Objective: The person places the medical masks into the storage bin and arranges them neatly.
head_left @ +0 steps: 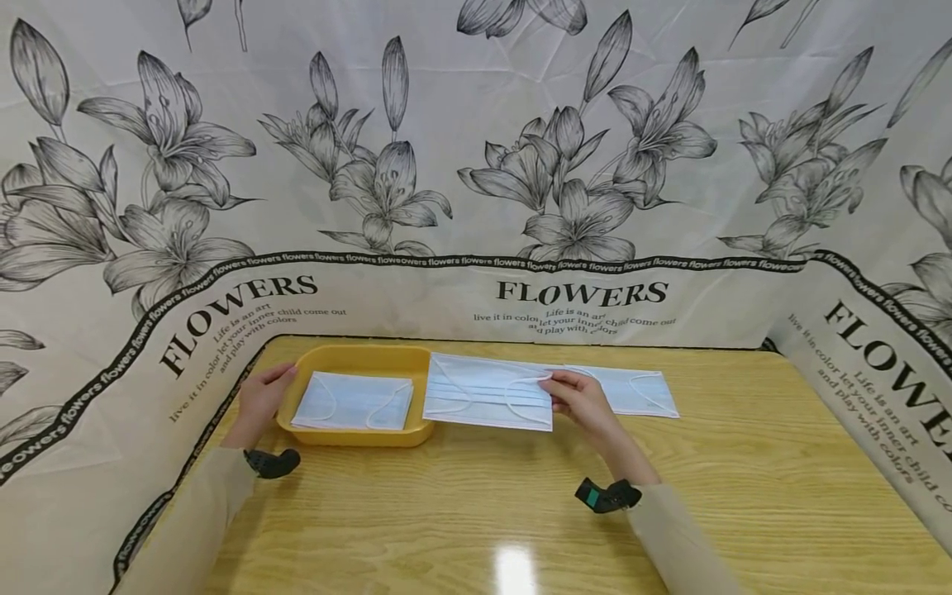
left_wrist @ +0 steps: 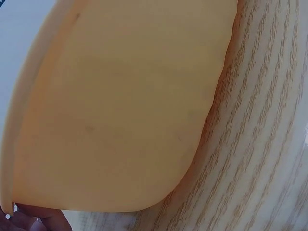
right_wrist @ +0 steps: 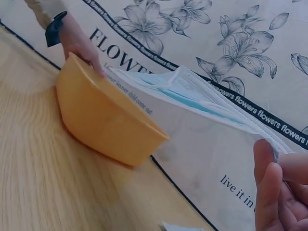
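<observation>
Masks going into a tray, judged about a third to halfway done. Head view: one folded mask (head_left: 353, 401) already lies flat inside the yellow tray (head_left: 357, 356) at about 10 o'clock on the wooden table (head_left: 476, 512); right hand (head_left: 583, 401) pinches the right edge of a second mask (head_left: 487, 392), held spread just right of the tray, its left end touching or overlapping the tray rim, cannot tell which. A third mask (head_left: 632, 390) lies on the table at 1 o'clock, partly behind that hand, untouched. Left hand (head_left: 260, 401) rests against the tray's left wall, fingers on the rim, steadying it. So one in, one in hand, at least one left. Left wrist view: only the tray's outer wall (left_wrist: 120, 110) and table grain (left_wrist: 260, 144) show, with fingertips (left_wrist: 36, 219) at 7 o'clock under the rim; the grip itself is too cropped to read. Right wrist view: right-hand fingers (right_wrist: 274, 187) at 4 o'clock curl onto the mask's edge (right_wrist: 202, 96), the mask stretching toward the tray (right_wrist: 106, 120) at 9 o'clock, the left hand (right_wrist: 79, 43) on the far rim. Writing: backdrop cloth (head_left: 476, 165) reads "FLOWERS", "Life is an art", "live it in color let your inner child come out and play with colors", plus a black band repeating "flowers". No brand readable on the masks or tray.
</observation>
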Motion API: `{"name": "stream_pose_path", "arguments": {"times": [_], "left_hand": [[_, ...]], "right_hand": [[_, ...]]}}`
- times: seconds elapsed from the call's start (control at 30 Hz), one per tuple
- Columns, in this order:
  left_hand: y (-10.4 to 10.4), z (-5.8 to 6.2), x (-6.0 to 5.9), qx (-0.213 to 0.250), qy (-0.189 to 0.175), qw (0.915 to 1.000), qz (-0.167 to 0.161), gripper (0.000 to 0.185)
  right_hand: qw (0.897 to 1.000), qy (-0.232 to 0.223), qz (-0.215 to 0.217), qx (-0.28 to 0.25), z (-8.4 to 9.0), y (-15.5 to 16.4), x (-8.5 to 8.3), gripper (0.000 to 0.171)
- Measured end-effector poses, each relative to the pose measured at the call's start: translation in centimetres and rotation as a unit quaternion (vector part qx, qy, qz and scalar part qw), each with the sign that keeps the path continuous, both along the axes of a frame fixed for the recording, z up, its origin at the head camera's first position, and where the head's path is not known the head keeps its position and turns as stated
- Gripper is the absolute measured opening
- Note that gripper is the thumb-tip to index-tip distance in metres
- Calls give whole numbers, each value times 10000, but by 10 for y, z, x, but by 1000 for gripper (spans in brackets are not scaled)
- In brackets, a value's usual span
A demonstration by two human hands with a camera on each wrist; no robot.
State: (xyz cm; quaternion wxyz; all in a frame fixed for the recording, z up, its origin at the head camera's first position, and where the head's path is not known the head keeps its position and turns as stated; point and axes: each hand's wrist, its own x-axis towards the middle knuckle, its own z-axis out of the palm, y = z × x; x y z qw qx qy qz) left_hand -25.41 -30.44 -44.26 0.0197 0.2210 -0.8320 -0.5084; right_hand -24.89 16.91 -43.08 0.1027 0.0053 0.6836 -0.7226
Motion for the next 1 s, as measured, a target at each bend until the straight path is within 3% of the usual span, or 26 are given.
{"name": "stream_pose_path", "arguments": {"times": [0.33, 1.0], "left_hand": [[-1, -3, -2, 64, 12, 10000, 9, 51], [-1, -3, -1, -1, 131, 9999, -37, 51]], "right_hand": [[9994, -30, 52, -336, 2, -29, -8, 14], [9979, -290, -173, -557, -6, -74, -29, 4]]}}
